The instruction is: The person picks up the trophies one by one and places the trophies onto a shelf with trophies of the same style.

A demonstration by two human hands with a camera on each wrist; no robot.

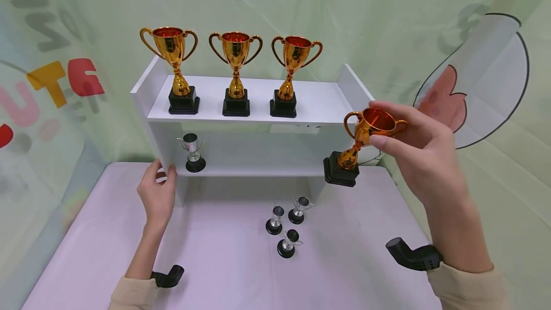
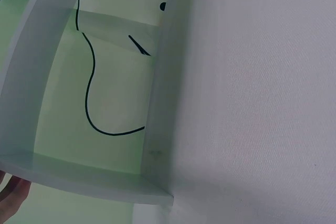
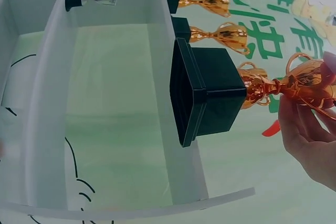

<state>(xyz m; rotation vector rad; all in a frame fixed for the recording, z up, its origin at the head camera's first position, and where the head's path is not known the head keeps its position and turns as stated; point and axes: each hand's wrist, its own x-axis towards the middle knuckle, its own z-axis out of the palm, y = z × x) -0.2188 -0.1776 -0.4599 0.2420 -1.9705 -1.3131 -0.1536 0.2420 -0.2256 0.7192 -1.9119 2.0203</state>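
In the head view my right hand (image 1: 424, 149) grips a gold trophy cup (image 1: 372, 126) by its bowl, tilted, at the right end of the white shelf (image 1: 254, 175). The cup's black square base faces the right wrist camera, and fingers (image 3: 307, 135) curl round its bowl. My left hand (image 1: 160, 193) holds the shelf's left side panel near the middle board. On the top board stand a left gold trophy (image 1: 171, 49), a middle gold trophy (image 1: 236, 51) and a right gold trophy (image 1: 296, 54). A small silver trophy (image 1: 192, 149) stands on the middle board's left end.
Several things stand on the white tablecloth (image 1: 215, 262): a silver trophy (image 1: 275, 218), another silver trophy (image 1: 299, 210) and a third silver trophy (image 1: 289, 243), grouped before the shelf. A printed green curtain (image 1: 387, 23) hangs behind. The shelf's right side panel (image 1: 358, 85) rises beside the held cup.
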